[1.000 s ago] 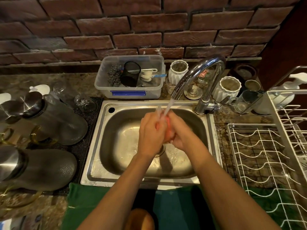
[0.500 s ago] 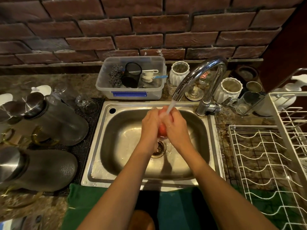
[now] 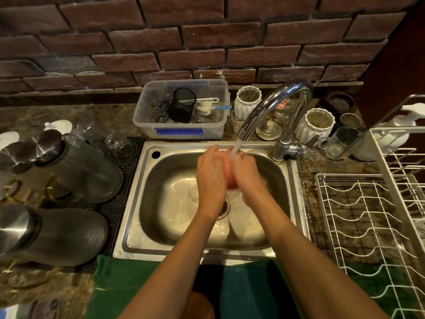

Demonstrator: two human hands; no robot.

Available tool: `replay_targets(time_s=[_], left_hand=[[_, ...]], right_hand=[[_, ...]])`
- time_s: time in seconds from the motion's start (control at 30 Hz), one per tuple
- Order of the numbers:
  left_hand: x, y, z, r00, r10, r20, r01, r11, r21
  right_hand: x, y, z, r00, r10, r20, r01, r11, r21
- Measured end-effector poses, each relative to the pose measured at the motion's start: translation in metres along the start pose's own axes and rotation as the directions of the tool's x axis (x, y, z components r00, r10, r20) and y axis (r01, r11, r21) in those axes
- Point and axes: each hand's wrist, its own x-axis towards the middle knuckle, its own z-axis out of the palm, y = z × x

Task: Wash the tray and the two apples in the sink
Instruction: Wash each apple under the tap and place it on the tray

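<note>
A red apple point(image 3: 230, 174) is held between both hands over the steel sink point(image 3: 174, 246), under the water stream running from the curved chrome tap point(image 3: 273, 107). My left hand point(image 3: 210, 176) cups its left side and my right hand point(image 3: 247, 173) wraps its right side, so only a narrow strip of red shows between the palms. The tray and a second apple are not in view.
A clear plastic tub point(image 3: 184, 111) with scourers and brushes stands behind the sink. Dark jugs point(image 3: 76, 171) lie on a mat at the left. A white wire dish rack point(image 3: 372, 226) fills the right. A green towel point(image 3: 128, 286) hangs over the front edge.
Both hands with the apple have shifted slightly toward the tap and rubbed round it; the fingers have changed position on the fruit. Water keeps running.
</note>
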Motion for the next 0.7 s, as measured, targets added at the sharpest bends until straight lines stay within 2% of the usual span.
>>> replay_targets(time_s=[0.07, 0.13, 0.17, 0.2, 0.23, 0.27, 0.33, 0.37, 0.4, 0.43, 0.47, 0.5, 0.53, 0.57, 0.6, 0.67, 0.7], left_hand=[[0.005, 0.003, 0.000, 0.984, -0.176, 0.022, 0.177, 0.970, -0.167], [0.008, 0.008, -0.005, 0.908, -0.388, 0.159, 0.419, 0.829, -0.371], [0.008, 0.009, -0.008, 0.854, -0.464, 0.236, 0.521, 0.747, -0.413], [0.006, 0.009, -0.011, 0.825, -0.494, 0.274, 0.565, 0.709, -0.423], [0.005, 0.008, -0.011, 0.840, -0.476, 0.262, 0.543, 0.738, -0.401], [0.004, 0.007, -0.010, 0.883, -0.416, 0.218, 0.469, 0.806, -0.361], [0.000, 0.006, -0.009, 0.970, -0.222, 0.099, 0.240, 0.940, -0.242], [-0.001, 0.003, -0.009, 0.992, -0.100, 0.073, 0.111, 0.982, -0.156], [-0.004, 0.000, -0.010, 0.997, 0.022, 0.079, -0.017, 0.998, -0.065], [-0.006, -0.003, -0.011, 0.986, 0.121, 0.118, -0.124, 0.992, 0.020], [-0.009, -0.007, -0.012, 0.968, 0.186, 0.167, -0.201, 0.976, 0.078], [-0.011, -0.010, -0.013, 0.951, 0.235, 0.200, -0.258, 0.961, 0.102], [-0.012, -0.011, -0.012, 0.940, 0.264, 0.217, -0.290, 0.952, 0.101], [-0.013, -0.011, -0.011, 0.939, 0.267, 0.218, -0.289, 0.954, 0.080], [-0.014, -0.009, -0.008, 0.952, 0.234, 0.199, -0.247, 0.968, 0.044], [-0.012, -0.001, -0.003, 0.988, 0.084, 0.129, -0.079, 0.996, -0.042], [-0.009, 0.003, -0.002, 0.994, 0.002, 0.109, 0.007, 0.996, -0.086]], right_hand=[[-0.008, 0.004, 0.003, 0.990, -0.129, -0.059, 0.127, 0.992, -0.023], [-0.015, 0.007, 0.003, 0.940, -0.333, -0.078, 0.315, 0.932, -0.182], [-0.017, 0.009, 0.004, 0.914, -0.398, -0.079, 0.375, 0.903, -0.208], [-0.018, 0.011, 0.004, 0.905, -0.421, -0.064, 0.402, 0.894, -0.200], [-0.017, 0.012, 0.004, 0.902, -0.428, -0.059, 0.411, 0.892, -0.186], [-0.017, 0.011, 0.004, 0.914, -0.403, -0.051, 0.390, 0.906, -0.161], [-0.008, 0.001, 0.005, 0.960, -0.280, -0.021, 0.275, 0.953, -0.131], [-0.004, -0.005, 0.005, 0.985, -0.170, 0.029, 0.172, 0.967, -0.189], [-0.002, -0.010, 0.002, 0.995, -0.030, 0.095, 0.054, 0.965, -0.256], [0.001, -0.013, -0.002, 0.986, 0.096, 0.137, -0.060, 0.967, -0.247], [0.004, -0.013, -0.007, 0.964, 0.179, 0.195, -0.154, 0.979, -0.134], [0.005, -0.013, -0.011, 0.944, 0.239, 0.226, -0.256, 0.965, 0.049], [0.006, -0.011, -0.012, 0.940, 0.258, 0.224, -0.295, 0.944, 0.149], [0.009, -0.008, -0.012, 0.947, 0.248, 0.206, -0.284, 0.943, 0.172], [0.010, -0.005, -0.010, 0.961, 0.218, 0.170, -0.237, 0.966, 0.100], [0.008, 0.000, -0.002, 0.996, 0.083, 0.033, -0.082, 0.996, -0.040], [0.006, 0.004, -0.001, 1.000, 0.023, -0.009, -0.023, 1.000, 0.000]])
